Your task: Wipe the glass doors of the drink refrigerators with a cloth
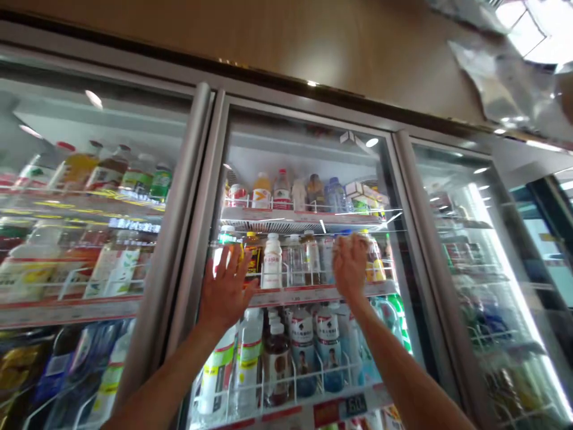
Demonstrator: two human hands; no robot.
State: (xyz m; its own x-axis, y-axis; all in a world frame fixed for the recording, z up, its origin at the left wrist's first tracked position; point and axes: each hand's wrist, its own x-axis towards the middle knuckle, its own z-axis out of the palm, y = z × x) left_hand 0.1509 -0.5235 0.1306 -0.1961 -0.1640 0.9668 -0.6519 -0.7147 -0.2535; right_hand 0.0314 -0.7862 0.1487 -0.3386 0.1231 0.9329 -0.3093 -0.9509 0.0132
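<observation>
My left hand (227,292) is raised in front of the middle glass door (290,134), fingers spread and nothing in it. It is close to the glass near the door's left frame; whether it touches cannot be told. My right hand (351,269) is up at the right side of the same door, its fingers pressed together and blurred. A pale patch shows by those fingertips, too smeared to name. Behind the glass, between the hands, stand a white bottle (271,263) and other drinks on the middle shelf.
Bottles with blue lower labels (329,352) and a dark drink bottle (276,364) stand on a lower shelf behind a wire rail. Metal door frames (188,233) separate the fridge doors. A left glass door (89,143) and a right one (452,179) flank this door. Brown panelling (268,42) runs above.
</observation>
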